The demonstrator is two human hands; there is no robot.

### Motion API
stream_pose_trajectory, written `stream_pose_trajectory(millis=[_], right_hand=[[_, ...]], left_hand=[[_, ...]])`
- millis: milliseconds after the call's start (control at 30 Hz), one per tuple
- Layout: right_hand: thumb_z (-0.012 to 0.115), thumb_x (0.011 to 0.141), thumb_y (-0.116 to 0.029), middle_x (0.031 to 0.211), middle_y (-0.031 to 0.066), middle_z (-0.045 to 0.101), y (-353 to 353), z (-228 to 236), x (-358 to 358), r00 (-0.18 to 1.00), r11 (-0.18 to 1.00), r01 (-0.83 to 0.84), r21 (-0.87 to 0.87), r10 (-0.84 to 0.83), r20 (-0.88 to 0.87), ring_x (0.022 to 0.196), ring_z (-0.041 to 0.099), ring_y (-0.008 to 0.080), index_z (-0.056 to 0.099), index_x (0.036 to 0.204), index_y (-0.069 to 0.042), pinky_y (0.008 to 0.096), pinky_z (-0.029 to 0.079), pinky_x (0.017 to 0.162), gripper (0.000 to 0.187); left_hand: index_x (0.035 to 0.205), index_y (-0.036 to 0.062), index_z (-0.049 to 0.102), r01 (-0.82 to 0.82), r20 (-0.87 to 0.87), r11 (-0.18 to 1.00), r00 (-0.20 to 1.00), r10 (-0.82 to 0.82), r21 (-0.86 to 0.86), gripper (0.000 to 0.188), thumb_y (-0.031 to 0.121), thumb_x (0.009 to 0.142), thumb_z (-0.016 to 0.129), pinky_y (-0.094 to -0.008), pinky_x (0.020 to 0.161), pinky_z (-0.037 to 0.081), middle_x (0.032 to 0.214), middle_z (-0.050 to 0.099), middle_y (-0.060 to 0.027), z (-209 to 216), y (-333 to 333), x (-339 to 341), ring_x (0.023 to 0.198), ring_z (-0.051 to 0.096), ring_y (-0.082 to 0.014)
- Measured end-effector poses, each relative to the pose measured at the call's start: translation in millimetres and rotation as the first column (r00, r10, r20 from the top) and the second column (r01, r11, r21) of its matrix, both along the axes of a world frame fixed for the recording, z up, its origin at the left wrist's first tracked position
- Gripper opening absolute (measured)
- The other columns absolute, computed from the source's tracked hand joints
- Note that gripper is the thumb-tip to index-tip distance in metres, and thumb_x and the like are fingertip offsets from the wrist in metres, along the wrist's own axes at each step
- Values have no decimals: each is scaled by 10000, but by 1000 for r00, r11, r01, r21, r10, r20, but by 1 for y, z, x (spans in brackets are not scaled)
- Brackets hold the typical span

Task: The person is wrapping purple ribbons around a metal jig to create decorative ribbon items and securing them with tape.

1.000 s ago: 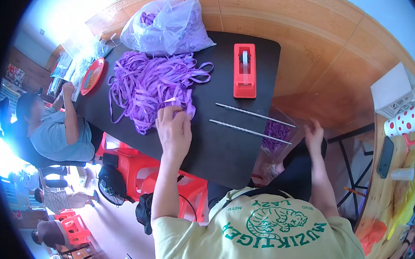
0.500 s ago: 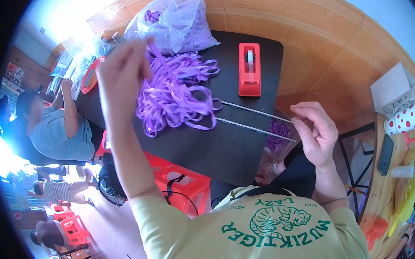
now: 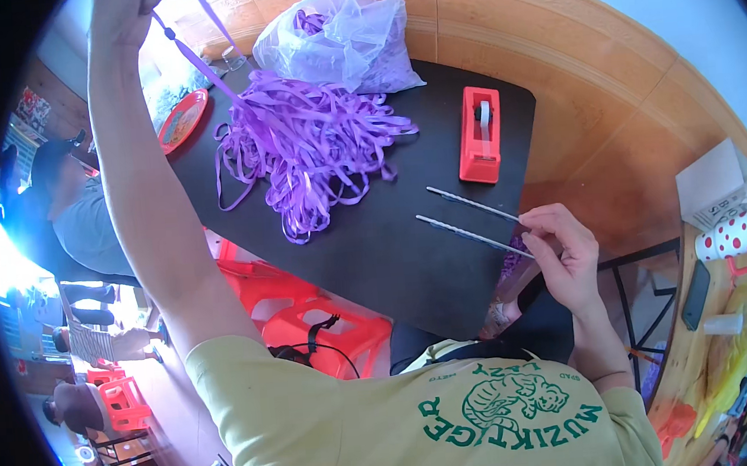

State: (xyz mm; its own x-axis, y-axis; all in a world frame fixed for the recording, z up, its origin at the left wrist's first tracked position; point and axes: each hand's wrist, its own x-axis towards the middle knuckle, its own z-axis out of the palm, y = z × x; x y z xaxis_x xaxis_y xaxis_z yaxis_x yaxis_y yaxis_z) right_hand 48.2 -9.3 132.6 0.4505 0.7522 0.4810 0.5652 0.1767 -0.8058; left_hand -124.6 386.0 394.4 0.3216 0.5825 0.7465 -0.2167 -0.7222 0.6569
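My left hand [image 3: 126,18] is raised at the upper left, partly cut off by the frame's edge, and closed on a strand of purple ribbon [image 3: 200,65]. That strand stretches down to a loose heap of purple ribbon [image 3: 311,142] on the dark table [image 3: 376,272]. A small dark spot shows on it near the hand. By the table's right edge, my right hand [image 3: 567,256] has its fingers curled together at the near ends of two thin pale rods [image 3: 471,202]. What lies between those fingertips is hidden.
Behind the heap stands a translucent bag [image 3: 338,41] with more purple ribbon. A red tape dispenser [image 3: 478,135] sits at right, a red plate [image 3: 184,122] at left. Red stools [image 3: 319,323] stand beside the table. A person [image 3: 87,218] sits at far left. A wooden shelf [image 3: 700,314] runs along the right.
My left hand has swung up and away to the left, drawing a ribbon strand out of the heap. The heap has shifted, baring the rods' far ends. My right hand has moved closer onto the rods.
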Motion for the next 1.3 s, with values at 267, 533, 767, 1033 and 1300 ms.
stream_pose_trajectory(millis=[267,533,767,1033,1300], right_hand=[[588,786,108,873,86,569,47,23,-10,991,990,-103,-97,110,74,695,547,113,616,959,31,208,427,611,192],[640,804,-73,779,99,546,229,41,-40,901,959,-273,-74,282,329,659,558,205,612,980,-52,311,430,578,179],[640,805,-70,733,97,547,291,25,-49,863,982,-173,-69,185,470,715,564,198,662,897,-66,296,438,622,95],[585,885,-77,805,39,657,272,100,-26,867,869,-490,-66,494,68,746,585,92,651,886,20,255,461,691,117],[483,939,-88,847,121,679,232,173,-20,574,754,-374,539,645,-504,589,594,120,608,897,-8,235,496,562,155]], left_hand=[[943,-46,651,291,-278,951,909,-310,-106,200,141,914,584,-185,333,284,545,543,-20,-27,-18,-3,355,390,-57],[959,-45,664,307,-332,941,881,-337,-140,187,124,913,598,-163,357,382,587,618,-68,-25,-47,-5,368,498,-77],[920,-58,671,236,-312,948,903,-294,-212,198,134,882,642,-165,344,364,558,605,-58,-33,-44,-8,345,466,-67],[791,5,662,214,-484,901,784,-389,-378,238,228,872,644,-200,378,336,591,592,-23,-118,1,0,394,464,-55],[963,-23,677,30,-541,825,741,-397,-565,220,170,881,612,-202,427,367,681,629,-47,-234,-1,2,476,505,-68]])
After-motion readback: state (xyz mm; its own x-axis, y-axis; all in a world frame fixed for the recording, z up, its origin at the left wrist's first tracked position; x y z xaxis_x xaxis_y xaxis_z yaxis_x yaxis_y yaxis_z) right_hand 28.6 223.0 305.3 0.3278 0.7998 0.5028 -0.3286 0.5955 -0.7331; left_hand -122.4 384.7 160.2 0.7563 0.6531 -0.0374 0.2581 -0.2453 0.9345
